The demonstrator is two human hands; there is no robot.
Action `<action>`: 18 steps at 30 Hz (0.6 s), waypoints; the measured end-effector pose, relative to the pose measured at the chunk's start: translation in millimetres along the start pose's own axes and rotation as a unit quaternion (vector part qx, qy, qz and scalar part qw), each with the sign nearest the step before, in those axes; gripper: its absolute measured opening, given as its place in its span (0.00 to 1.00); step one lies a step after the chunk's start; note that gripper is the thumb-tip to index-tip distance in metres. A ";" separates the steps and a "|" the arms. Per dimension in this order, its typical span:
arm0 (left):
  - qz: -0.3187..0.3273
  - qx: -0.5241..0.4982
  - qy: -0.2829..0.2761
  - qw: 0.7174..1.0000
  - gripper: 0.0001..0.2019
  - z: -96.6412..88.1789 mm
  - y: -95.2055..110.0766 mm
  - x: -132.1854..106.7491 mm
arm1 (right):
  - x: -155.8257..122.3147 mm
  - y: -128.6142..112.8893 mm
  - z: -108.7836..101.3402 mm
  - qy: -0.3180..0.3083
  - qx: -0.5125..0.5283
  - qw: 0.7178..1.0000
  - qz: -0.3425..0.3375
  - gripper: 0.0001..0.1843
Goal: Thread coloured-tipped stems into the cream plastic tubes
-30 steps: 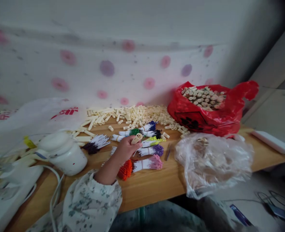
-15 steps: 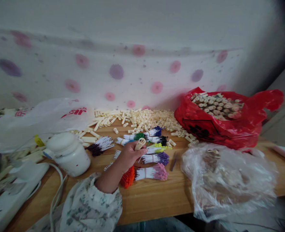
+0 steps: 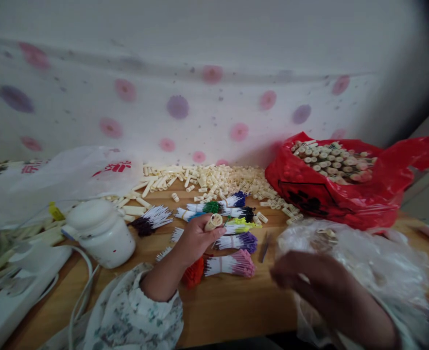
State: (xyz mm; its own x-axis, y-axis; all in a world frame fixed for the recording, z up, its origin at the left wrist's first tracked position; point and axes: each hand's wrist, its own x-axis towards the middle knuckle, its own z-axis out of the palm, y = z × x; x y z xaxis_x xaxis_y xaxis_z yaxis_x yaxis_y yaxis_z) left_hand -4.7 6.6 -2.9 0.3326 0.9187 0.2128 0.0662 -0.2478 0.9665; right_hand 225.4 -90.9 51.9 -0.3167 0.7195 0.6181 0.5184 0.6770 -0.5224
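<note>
The left hand [image 3: 196, 239] is gripping a cream plastic tube [image 3: 214, 222] between thumb and fingers, and the tube is sitting above the middle of the wooden counter [image 3: 232, 311] with its round end facing up and nearward. The right hand [image 3: 316, 274] is showing as a blur at the near right, its fingers pointing left and curling; whether it is holding anything cannot be told. It is covering part of a clear plastic bag [image 3: 385, 253], though contact between them is staying unclear. Around the left hand, bundles of thin white sticks with coloured tips are lying on the counter: a pink bundle [image 3: 232, 263] and a purple bundle [image 3: 241, 242] just to its right, a yellow bundle [image 3: 241, 226] beyond them, and a red-orange bundle [image 3: 195, 273] partly hiding behind the wrist. A slim dark tool [image 3: 264, 247] is lying to the right of the purple bundle. Along the far side, a heap of cream plastic pieces [image 3: 229, 180] is spreading toward a red plastic bag [image 3: 389, 209], which is holding many similar pale tubes [image 3: 331, 160]. To the left, a white lidded jar [image 3: 103, 236] is standing near a white power strip [image 3: 32, 284].
</note>
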 end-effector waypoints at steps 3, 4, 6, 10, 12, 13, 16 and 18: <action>0.010 -0.010 0.006 1.000 0.10 -1.3 3.0 -0.4 | 50.5 30.2 22.9 -0.027 0.054 0.998 -0.020 0.07; 0.014 -0.013 0.007 1.000 0.10 -1.8 3.6 -0.4 | 64.3 38.5 32.5 -0.018 0.089 0.996 -0.024 0.08; 0.022 -0.026 0.004 0.999 0.10 -3.0 3.9 -0.4 | 82.9 50.8 50.9 -0.044 0.170 0.984 -0.020 0.09; 0.022 -0.056 -0.009 0.998 0.10 -4.1 2.4 -0.1 | 88.8 61.3 74.7 -0.104 0.304 0.947 0.026 0.08; 0.022 -0.055 -0.015 0.998 0.10 -3.9 1.6 0.6 | 86.0 63.0 79.7 -0.096 0.334 0.936 0.054 0.09; 0.025 -0.048 -0.017 0.998 0.11 -3.7 1.4 1.1 | 85.0 63.1 80.6 -0.087 0.336 0.936 0.063 0.10; 0.039 -0.001 -0.005 0.999 0.12 -4.0 1.8 3.1 | 81.5 58.6 74.5 -0.043 0.268 0.961 0.058 0.10; 0.057 0.047 0.025 0.997 0.11 -4.8 2.3 4.2 | 75.6 50.4 60.6 0.019 0.183 0.982 0.028 0.05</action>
State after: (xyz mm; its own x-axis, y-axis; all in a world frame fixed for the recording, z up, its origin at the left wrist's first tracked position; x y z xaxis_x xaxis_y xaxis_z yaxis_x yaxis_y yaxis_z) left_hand -7.7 11.4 0.9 0.2956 0.8969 0.3288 0.1200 -0.3763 0.9187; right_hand 179.4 7.0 36.8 -0.2629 0.7557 0.5998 0.2112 0.6517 -0.7285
